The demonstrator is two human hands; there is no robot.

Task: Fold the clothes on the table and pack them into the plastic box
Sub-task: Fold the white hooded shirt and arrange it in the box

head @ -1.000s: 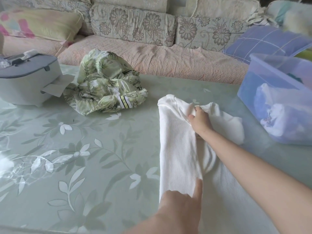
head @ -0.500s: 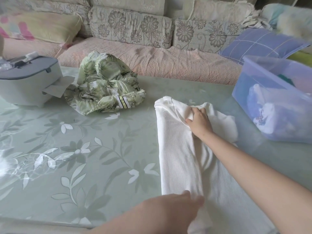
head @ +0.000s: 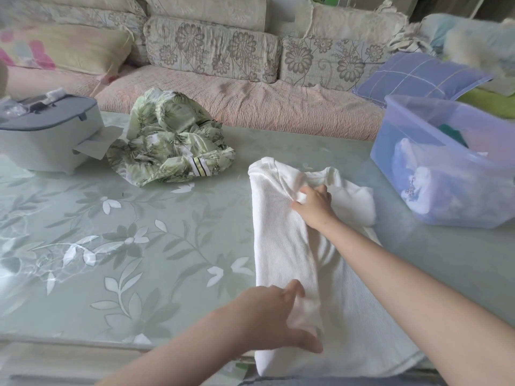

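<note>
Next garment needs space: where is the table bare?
Bare: the wide stretch of table left of the white top, nearer than the green garment and grey case. Crowded: right side, between white top and plastic box.

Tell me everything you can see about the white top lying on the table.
The white top looks like a plain, fine-ribbed knit with no print showing. It lies on the green floral table, running lengthwise away from the person. Its left side is folded inward into a long straight edge, and its near end reaches the table's front edge. The right hand pinches fabric near the neckline, and the left hand grips the folded strip near the hem. The top lies apart from the plastic box.
</note>
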